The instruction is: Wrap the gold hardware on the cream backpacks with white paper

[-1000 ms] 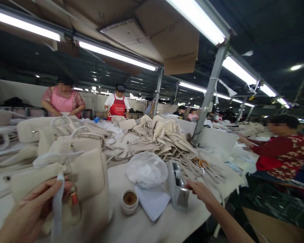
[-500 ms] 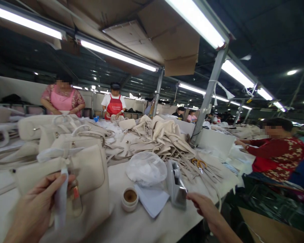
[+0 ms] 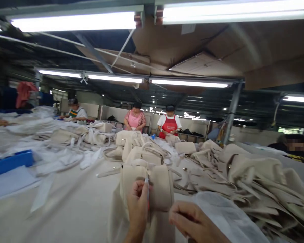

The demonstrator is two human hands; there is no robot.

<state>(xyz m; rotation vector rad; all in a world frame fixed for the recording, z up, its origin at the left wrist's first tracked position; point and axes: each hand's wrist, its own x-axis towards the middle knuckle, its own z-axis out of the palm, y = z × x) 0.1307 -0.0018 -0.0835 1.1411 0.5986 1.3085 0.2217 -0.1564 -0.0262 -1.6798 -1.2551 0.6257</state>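
A beige handbag (image 3: 162, 189) stands on the table right in front of me, its flap towards me. My left hand (image 3: 138, 207) is at the middle of the flap, thumb and fingers pinched on a thin white wrapping strip (image 3: 146, 180). A small bit of red shows beside the strip, just under the fingers. Close to the bag's lower right side is my right hand (image 3: 192, 217), its fingers curled and pressed together. Whatever they may hold is too small to make out.
Several beige bags (image 3: 131, 138) stand behind mine. To the right lie a clear plastic bag (image 3: 218, 216) and a heap of beige straps and bag pieces (image 3: 263, 175). A blue tray (image 3: 12, 162) and white sheets (image 3: 12, 182) are at left. Co-workers (image 3: 169, 125) work across the table.
My view has swung left. My right hand has left the tape dispenser and come over beside the handbag, its fingers now curled. My left hand still pinches the white strip.
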